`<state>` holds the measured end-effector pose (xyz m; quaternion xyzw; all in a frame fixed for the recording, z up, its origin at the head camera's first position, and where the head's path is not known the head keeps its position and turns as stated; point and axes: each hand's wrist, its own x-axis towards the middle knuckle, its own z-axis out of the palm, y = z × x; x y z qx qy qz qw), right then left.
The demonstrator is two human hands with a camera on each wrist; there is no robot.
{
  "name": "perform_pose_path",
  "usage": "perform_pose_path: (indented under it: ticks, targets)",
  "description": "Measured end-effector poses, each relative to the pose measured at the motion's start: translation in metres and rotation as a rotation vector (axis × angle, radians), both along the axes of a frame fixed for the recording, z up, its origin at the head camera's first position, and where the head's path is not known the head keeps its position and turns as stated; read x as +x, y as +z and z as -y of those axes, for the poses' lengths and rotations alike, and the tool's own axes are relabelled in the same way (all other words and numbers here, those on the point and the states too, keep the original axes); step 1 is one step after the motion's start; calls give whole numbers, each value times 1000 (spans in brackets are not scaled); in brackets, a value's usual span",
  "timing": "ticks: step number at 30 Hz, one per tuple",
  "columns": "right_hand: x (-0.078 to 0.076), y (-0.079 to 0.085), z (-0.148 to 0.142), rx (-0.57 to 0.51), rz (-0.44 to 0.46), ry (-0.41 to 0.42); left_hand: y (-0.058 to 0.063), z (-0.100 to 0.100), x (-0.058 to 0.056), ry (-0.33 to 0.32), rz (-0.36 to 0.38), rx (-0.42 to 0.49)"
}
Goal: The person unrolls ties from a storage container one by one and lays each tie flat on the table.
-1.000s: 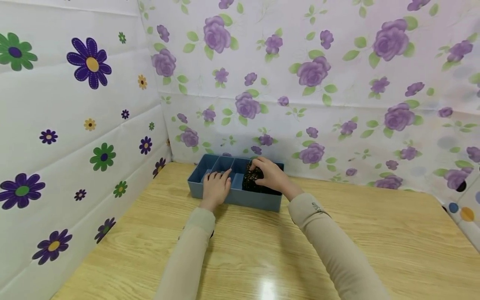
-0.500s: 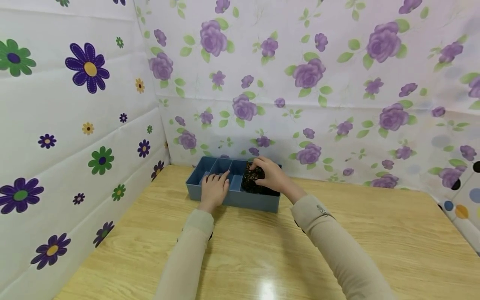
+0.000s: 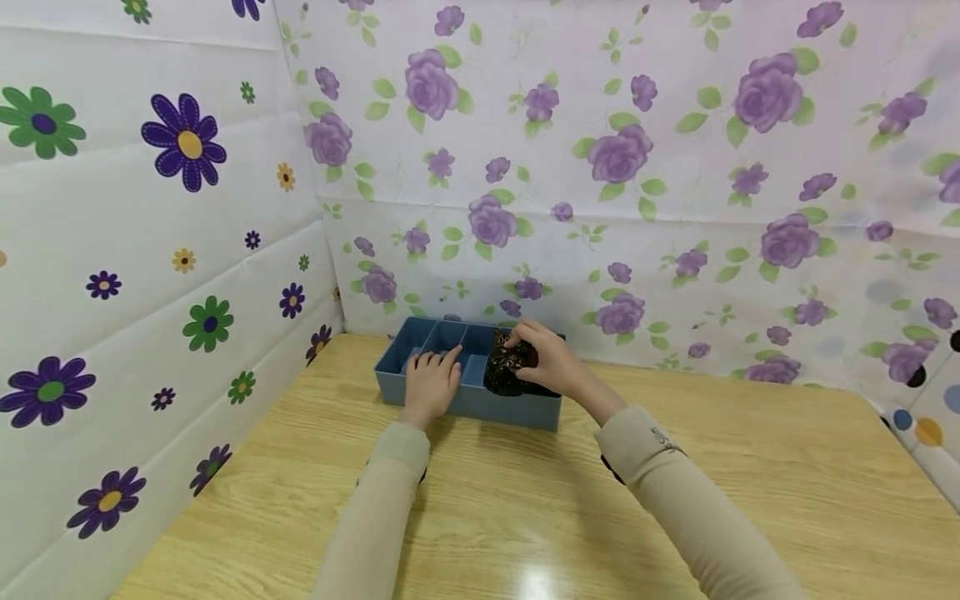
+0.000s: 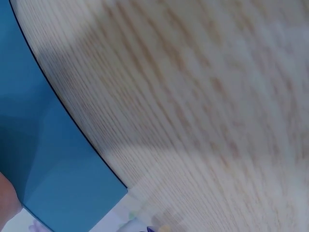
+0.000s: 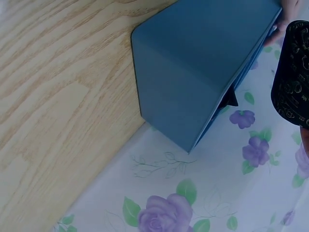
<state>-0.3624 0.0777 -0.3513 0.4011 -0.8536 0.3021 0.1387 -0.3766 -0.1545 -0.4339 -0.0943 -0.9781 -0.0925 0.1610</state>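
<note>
A long blue divided box (image 3: 465, 403) stands on the table by the back wall. My right hand (image 3: 552, 358) pinches a black, gold-patterned folded cloth (image 3: 504, 375) from above at the box's right end. In the right wrist view this cloth (image 5: 292, 72) has a rounded end and hangs above the box rim. Another dark piece (image 5: 230, 98) pokes up inside the box. My left hand (image 3: 431, 383) rests on the front rim with its fingers over the left compartments. A fingertip (image 4: 7, 200) shows at the box edge in the left wrist view.
The light wood table (image 3: 480, 517) spreads in front of the box and to its right. Behind it is a wall sheet (image 3: 660, 167) with purple roses. A flowered sheet (image 3: 150, 250) borders the left side. Dividers split the box into several compartments.
My right hand has raised the black patterned cloth, and its lower edge now overlaps the box's front rim. The left hand stays on the rim. The head view has shifted slightly.
</note>
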Motion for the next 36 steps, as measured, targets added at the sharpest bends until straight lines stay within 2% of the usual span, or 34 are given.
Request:
perform_pose_path:
  ticks: [2,8,13,21,28,32,36]
  targets:
    - [2,-1,-3,-20,6,-2,0,0,1,-2,-13,4]
    - [6,-3,-16,-88,54,-14,1,-1,3,21,17,10]
    - [11,-4,-29,-141,86,-30,2,-2,-1,24,12,5]
    - [22,-7,-51,-197,51,-50,7,-5,-3,12,20,0]
    - [32,-18,-64,-207,-5,-20,3,-2,-2,21,6,8]
    - [38,-23,-72,-205,-32,-47,0,-2,-4,12,-10,7]
    - [41,-29,-80,-203,-44,-72,-1,-2,-5,21,8,3]
